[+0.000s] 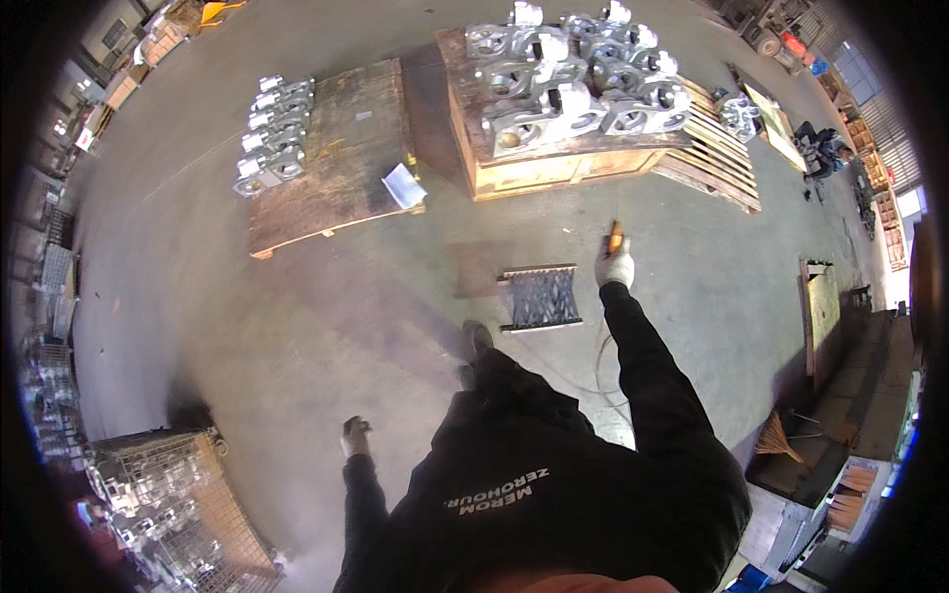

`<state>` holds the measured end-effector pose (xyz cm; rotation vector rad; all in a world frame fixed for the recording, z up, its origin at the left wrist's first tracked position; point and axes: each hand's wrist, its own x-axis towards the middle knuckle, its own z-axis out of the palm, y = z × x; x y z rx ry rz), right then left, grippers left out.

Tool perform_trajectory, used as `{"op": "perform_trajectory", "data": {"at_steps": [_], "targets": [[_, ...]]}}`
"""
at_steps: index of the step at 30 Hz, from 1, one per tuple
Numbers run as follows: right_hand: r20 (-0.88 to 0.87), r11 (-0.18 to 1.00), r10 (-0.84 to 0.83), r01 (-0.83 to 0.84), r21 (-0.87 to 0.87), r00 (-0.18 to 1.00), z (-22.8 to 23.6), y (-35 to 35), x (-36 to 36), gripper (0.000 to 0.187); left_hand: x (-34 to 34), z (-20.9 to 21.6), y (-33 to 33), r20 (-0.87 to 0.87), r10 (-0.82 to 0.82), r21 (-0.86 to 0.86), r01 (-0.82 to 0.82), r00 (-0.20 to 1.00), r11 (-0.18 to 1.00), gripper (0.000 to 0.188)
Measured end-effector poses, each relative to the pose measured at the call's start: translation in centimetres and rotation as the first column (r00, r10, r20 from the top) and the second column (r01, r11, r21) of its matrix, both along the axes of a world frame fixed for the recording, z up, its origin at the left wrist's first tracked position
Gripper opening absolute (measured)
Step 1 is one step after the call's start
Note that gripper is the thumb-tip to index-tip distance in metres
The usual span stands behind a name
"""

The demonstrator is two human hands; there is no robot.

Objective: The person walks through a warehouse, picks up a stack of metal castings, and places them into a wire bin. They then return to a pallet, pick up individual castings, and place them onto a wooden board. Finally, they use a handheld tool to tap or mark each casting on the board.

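My right hand (615, 267), in a white glove, is stretched forward over the floor, closed around an orange hand tool (616, 237) whose exact kind I cannot make out. A thin pale hose (599, 371) loops below that forearm; where it ends is hidden. My left hand (355, 436) hangs low at my left side, its fingers curled. Something small and dark shows at its fingertips, too small to name. Just left of my right hand, a dark mat-like panel with two edge bars (544, 297) lies on the floor.
Ahead, silvery metal castings (554, 114) crowd a wooden crate (554, 176); more castings (272, 138) line a low wooden platform (331, 188) with a paper sheet (403, 186). A slatted pallet (707, 163) adjoins the crate. Wire cage (222, 504) stands lower left, broom (778, 438) lower right.
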<state>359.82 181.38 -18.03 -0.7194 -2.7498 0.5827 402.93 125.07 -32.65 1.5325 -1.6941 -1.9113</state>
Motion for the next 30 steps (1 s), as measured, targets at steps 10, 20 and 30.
{"op": "perform_trajectory", "data": {"at_steps": [10,20,30], "targets": [[0.351,0.839,0.511,-0.544,-0.005,0.785,-5.8,-9.6,-3.2,0.047,0.2,-0.1,3.1,0.727,-0.613,-0.133,0.939,0.31,0.318,0.024],[0.394,0.968,0.059,0.043,-0.246,0.917,-11.2,-13.3,-11.0,0.044,-11.1,6.6,-2.9,0.224,-0.012,0.076,-0.006,0.974,0.997,0.024],[0.335,0.97,0.179,-0.108,-0.218,0.925,-6.2,-12.2,-15.5,0.055,-24.5,8.3,-7.0,0.14,-0.294,-0.002,0.298,0.945,0.955,0.021]]}}
